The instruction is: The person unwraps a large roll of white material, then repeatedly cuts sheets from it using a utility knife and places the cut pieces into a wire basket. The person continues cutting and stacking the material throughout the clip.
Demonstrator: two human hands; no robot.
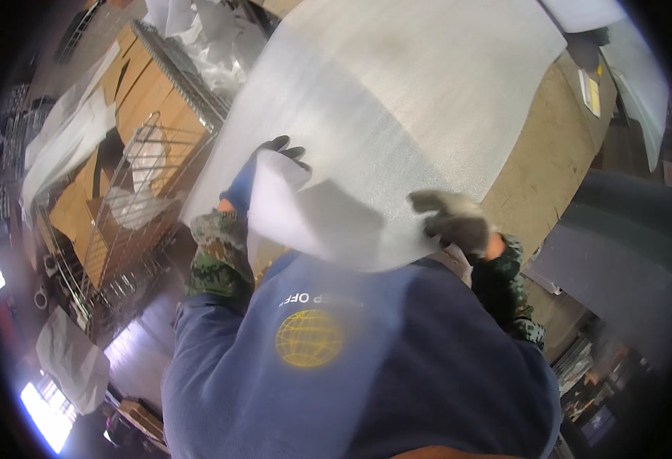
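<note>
A large white translucent sheet, perhaps foam packing film point(359, 103), lies before me, its near edge lifted and curled over against my sweatshirt. My left hand point(281, 155), in a blue and dark work glove, is partly hidden by the curled edge; its fingertips show above the sheet, spread apart. My right hand point(456, 221), in a grey glove, is at the sheet's near right edge, blurred, with its fingers bent. Whether it pinches the sheet cannot be told. Beneath the sheet is a brown board or tabletop point(542, 137), showing at the right.
At the left stands a wire mesh cart point(135, 201) with cardboard point(152, 74) and white packing film point(132, 209). More crumpled film point(221, 46) is at the upper left. Dark grey panels point(611, 246) lie at the right. A yellow and white object point(590, 94) rests on the board's far right.
</note>
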